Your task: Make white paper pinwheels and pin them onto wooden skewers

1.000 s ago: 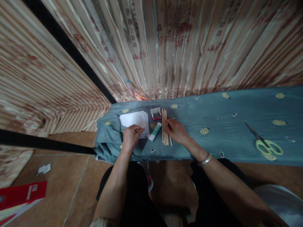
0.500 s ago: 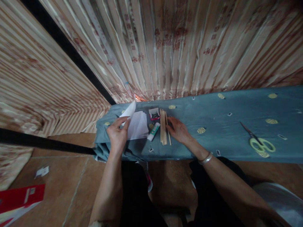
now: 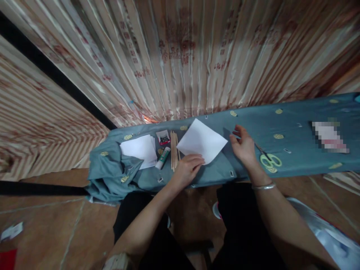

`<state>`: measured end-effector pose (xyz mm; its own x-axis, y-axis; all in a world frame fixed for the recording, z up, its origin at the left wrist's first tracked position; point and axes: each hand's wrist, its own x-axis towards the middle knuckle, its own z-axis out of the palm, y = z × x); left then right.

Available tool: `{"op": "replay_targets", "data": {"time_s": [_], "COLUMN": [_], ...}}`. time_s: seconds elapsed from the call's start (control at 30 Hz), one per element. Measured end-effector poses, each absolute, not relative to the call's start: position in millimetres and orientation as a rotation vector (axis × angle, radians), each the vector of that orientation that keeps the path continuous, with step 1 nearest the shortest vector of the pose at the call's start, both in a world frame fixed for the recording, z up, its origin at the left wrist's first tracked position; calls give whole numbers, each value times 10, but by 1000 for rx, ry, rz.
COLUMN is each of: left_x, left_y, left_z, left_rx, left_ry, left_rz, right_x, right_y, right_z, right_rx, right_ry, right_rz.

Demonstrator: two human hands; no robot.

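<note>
My left hand (image 3: 187, 170) pinches a white square sheet of paper (image 3: 201, 138) near its lower corner. The sheet is turned like a diamond, over the blue-grey cloth. Just right of it, my right hand (image 3: 243, 146) is raised with fingers apart and nothing in it. Wooden sticks (image 3: 173, 150) lie side by side left of the sheet. Beside them are a green and white glue stick (image 3: 162, 158) and a small open box (image 3: 163, 137) of tiny dark pieces. Farther left rests a stack of white paper (image 3: 139, 146).
Scissors with light green handles (image 3: 270, 161) lie right of my right hand. A blurred-out flat item (image 3: 329, 137) sits far right on the cloth (image 3: 253, 120). Behind hangs a striped curtain (image 3: 180, 75). The cloth is bunched at the left end.
My left hand has carried a sheet rightward from the stack, past the sticks. My right hand has left the sticks and moved right. The view has shifted right.
</note>
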<state>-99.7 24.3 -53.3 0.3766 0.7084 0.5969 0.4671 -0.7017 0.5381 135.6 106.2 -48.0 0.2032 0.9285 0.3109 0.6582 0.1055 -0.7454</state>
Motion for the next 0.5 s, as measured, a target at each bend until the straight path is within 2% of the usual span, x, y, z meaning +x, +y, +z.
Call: {"op": "replay_targets", "data": {"time_s": [0.1,0.2,0.27,0.4,0.5], "left_x": [-846,-739,-681,-619,-636], "left_y": [278,283,289,320,362], "left_z": [-814,-851,-792,-663,-640], "left_rx": [2385,2371,2331,2144,1976], "left_ry": [1037,1037,1042,1086,1152], "left_rz": [1040,939,925,995,1059], "right_x": [1617,1680,1635,1493,1416], "right_y": [1008,880,764,556,491], "right_z": [-505,-506,-475,-413,-437], "right_rx": [-1677,-1583,-1445,-1179,-1145], "right_ry": [-1500,-1623,-1778,-2018,-2023], "right_rz": [361,378,489,901,1000]}}
